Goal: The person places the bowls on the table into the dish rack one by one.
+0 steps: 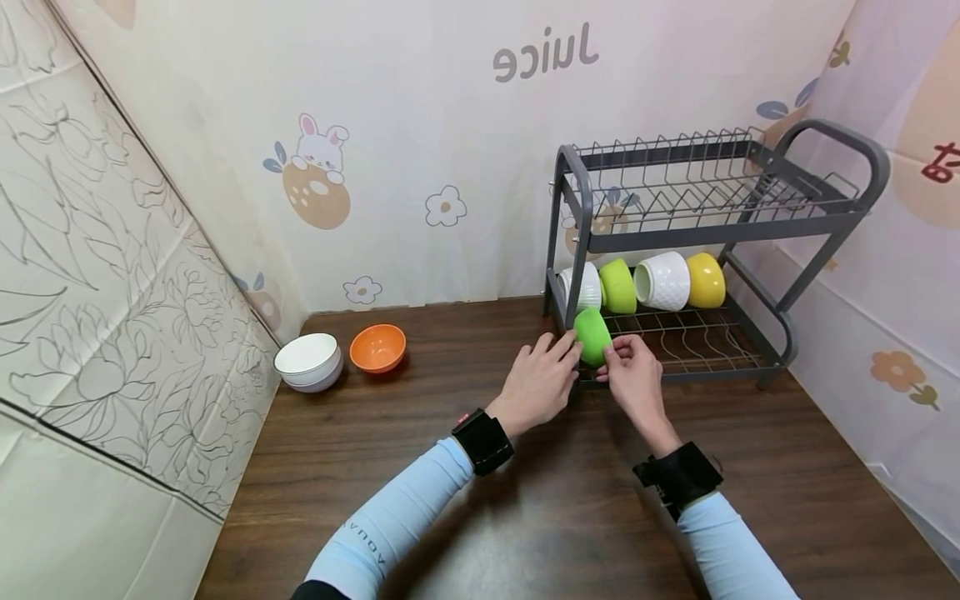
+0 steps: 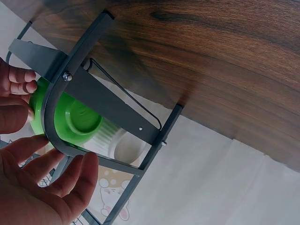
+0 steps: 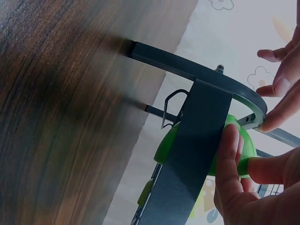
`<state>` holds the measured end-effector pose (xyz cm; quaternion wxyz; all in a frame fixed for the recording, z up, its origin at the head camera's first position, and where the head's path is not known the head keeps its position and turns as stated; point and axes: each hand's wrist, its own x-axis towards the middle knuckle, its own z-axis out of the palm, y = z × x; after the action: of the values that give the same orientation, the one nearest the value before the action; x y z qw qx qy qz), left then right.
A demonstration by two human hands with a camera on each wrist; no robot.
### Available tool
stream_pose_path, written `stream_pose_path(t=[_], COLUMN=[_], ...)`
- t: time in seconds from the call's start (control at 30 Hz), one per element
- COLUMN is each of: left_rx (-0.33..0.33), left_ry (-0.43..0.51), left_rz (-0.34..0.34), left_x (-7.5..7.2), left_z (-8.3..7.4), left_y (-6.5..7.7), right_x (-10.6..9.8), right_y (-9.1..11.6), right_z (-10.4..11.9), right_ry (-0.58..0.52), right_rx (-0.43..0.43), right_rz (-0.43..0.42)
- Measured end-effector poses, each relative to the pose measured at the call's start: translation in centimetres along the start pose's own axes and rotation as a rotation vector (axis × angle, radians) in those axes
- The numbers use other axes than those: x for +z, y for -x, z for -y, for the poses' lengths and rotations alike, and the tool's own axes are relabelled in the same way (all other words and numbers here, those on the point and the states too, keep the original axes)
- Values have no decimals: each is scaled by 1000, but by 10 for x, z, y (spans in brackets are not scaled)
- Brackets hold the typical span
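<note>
A bright green bowl stands on its side at the front left corner of the dish rack's lower tier. My right hand pinches its rim between thumb and fingers, as the right wrist view also shows with the hand at the bowl. My left hand is at the rack's left end, fingers spread and gently bent. In the left wrist view, the left hand's fingertips meet the curved grey side frame close by the green bowl, whose foot faces that camera.
The two-tier grey dish rack stands against the back wall. Behind the green bowl, its lower tier holds a white ribbed cup, a lime cup, a white textured cup and a yellow cup. Stacked white bowls and an orange bowl sit at left.
</note>
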<state>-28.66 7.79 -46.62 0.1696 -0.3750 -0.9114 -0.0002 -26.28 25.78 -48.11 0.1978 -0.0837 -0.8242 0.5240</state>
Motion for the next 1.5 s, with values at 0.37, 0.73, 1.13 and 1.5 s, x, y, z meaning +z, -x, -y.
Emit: stream_pose_path(t=[0.37,0.73,1.13,1.5], left_rx=[4,4,-17,-105], left_ry=[23,19,201,247], left_rz=[-13,-25,-290,-316], left_x=[0,-1,-24,-18], left_z=[0,2,19,54], left_y=[1,-1,35,76], right_x=[5,4,5,36], right_y=[1,-1,27,58], right_z=[0,3,19,22], right_ry=[226,267,188,117], right_rx=[-68,-101,-481,-572], right_rz=[-28,-30,-141,16])
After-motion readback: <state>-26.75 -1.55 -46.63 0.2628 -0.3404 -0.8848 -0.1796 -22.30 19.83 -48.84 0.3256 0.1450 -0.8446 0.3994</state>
